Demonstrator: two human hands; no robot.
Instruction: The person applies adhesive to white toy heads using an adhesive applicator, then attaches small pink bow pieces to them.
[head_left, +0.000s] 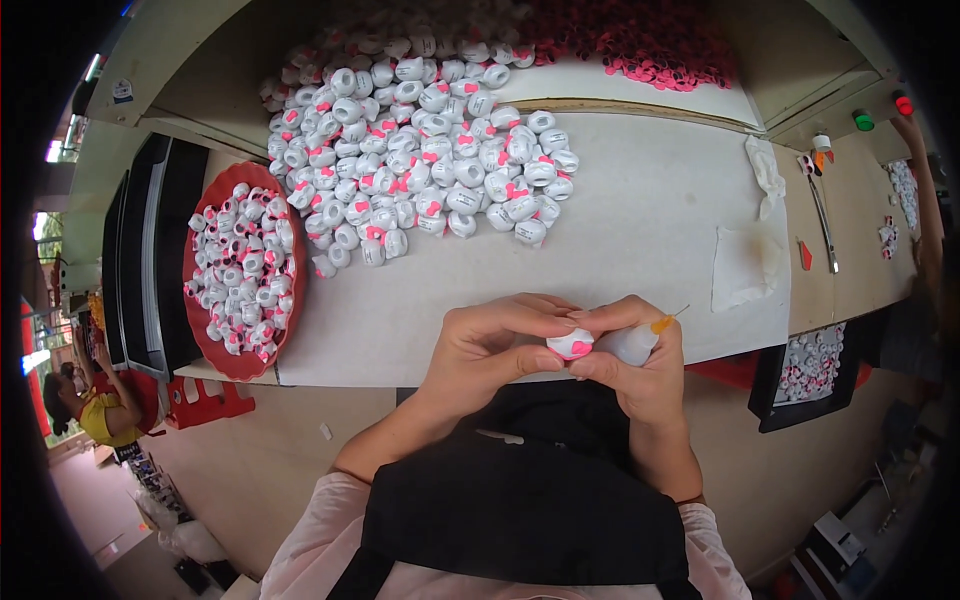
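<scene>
My left hand (495, 345) pinches a small white toy piece with a pink bow (571, 345) between thumb and fingers, just above the table's near edge. My right hand (640, 365) touches the same piece with its fingertips and grips a small white squeeze bottle with an orange needle tip (640, 340) pointing right. A big heap of the same white and pink pieces (420, 150) lies farther back on the white table sheet (640, 210).
A red tray (292, 300) full of similar pieces stands at the left. Pink bows (640, 45) are piled at the back right. A cloth (745, 265), tools and a black tray of pieces (812, 365) lie to the right. Another person (85, 400) sits far left.
</scene>
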